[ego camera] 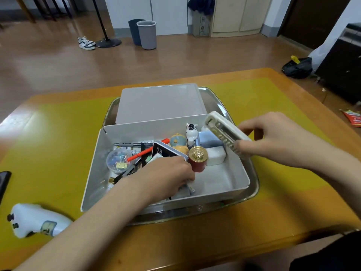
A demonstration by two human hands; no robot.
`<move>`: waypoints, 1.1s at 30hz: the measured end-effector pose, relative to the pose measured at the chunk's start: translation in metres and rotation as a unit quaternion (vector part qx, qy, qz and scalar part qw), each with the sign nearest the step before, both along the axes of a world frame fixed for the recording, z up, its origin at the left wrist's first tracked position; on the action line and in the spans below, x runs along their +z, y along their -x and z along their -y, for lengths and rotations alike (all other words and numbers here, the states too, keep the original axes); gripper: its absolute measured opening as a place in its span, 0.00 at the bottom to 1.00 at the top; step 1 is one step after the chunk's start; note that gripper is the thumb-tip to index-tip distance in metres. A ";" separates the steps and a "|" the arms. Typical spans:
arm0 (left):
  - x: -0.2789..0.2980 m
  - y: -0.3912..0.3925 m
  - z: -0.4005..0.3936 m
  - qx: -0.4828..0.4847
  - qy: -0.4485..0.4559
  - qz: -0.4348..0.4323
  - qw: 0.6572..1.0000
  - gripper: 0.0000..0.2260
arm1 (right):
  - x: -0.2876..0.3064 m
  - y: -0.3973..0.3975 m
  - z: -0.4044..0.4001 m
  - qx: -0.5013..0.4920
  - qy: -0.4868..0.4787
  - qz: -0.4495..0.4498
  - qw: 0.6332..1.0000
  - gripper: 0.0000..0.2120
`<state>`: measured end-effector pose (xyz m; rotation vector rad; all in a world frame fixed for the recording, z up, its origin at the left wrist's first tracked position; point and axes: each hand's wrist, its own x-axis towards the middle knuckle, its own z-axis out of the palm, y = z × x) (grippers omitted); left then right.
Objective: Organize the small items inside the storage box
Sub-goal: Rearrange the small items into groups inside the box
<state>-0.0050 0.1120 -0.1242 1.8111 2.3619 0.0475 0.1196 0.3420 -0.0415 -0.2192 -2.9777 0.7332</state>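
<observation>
Nearest to the person, on the yellow table mat (58, 133), lies a white controller-like device (37, 220) at the left, well apart from the work. Beyond it the storage box (220, 184), white and open, stands in a metal tray (252, 173).

The left hand (168, 173) reaches down into the middle of the box with the fingers curled over something. It seems to hold a small item near the box floor, but the hand hides it, so I cannot tell what it grips. Just beside this hand stands a red jar with a gold cap (197, 159), and next to the jar a white block (215, 155). On the left side of the box are a round clear case of binder clips (117, 159), an orange pen (146, 150) and a dark tin (166, 152) that leans on the pile.

The right hand (273, 139) pinches a white timer-like device (224, 132) by its near end and holds it tilted above the right wall of the box.

In my judgement the sorting is in its middle: the right half is partly tidy, the left half is a heap. The next move probably asks for a free place along the right wall to lay the device flat.

Behind the box its lid (160, 102) lies on the tray. A short word is printed on the device and some characters are on the tin, but both are too blurred to read.
</observation>
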 end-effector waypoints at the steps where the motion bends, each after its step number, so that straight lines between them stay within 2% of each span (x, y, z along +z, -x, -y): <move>1: -0.002 0.001 -0.004 -0.014 0.016 -0.014 1.000 0.13 | -0.001 0.001 0.000 -0.008 0.010 0.000 1.000 0.16; 4: -0.006 0.003 -0.010 -0.049 0.028 -0.070 0.996 0.15 | -0.008 0.005 0.003 -0.016 0.028 0.005 0.999 0.15; 7: -0.009 -0.001 -0.012 -0.067 0.019 -0.111 0.991 0.11 | -0.013 0.005 0.005 -0.014 0.036 0.010 0.999 0.12; 11: 0.000 0.000 -0.004 -0.049 -0.001 -0.070 0.996 0.09 | -0.017 0.008 0.009 -0.013 0.048 0.019 0.999 0.14; 15: 0.032 0.006 0.012 0.001 -0.090 0.011 0.996 0.08 | -0.015 0.012 0.011 -0.014 0.099 0.016 0.995 0.14; 18: 0.053 0.024 0.039 0.082 -0.133 -0.019 0.988 0.06 | -0.015 0.019 0.017 -0.011 0.157 0.002 0.988 0.10; 21: 0.060 0.050 0.070 0.204 -0.114 -0.116 0.965 0.06 | -0.020 0.029 0.027 0.003 0.176 0.006 0.984 0.07; 25: 0.048 0.064 0.083 0.308 -0.040 -0.165 0.936 0.05 | -0.030 0.049 0.050 0.028 0.168 0.016 0.985 0.07; 28: 0.030 0.062 0.083 0.318 -0.011 -0.169 0.933 0.06 | -0.035 0.066 0.072 0.045 0.156 0.021 0.987 0.06; 33: 0.020 0.065 0.095 0.295 -0.032 -0.147 0.943 0.11 | -0.045 0.097 0.107 0.059 0.148 0.028 0.987 0.09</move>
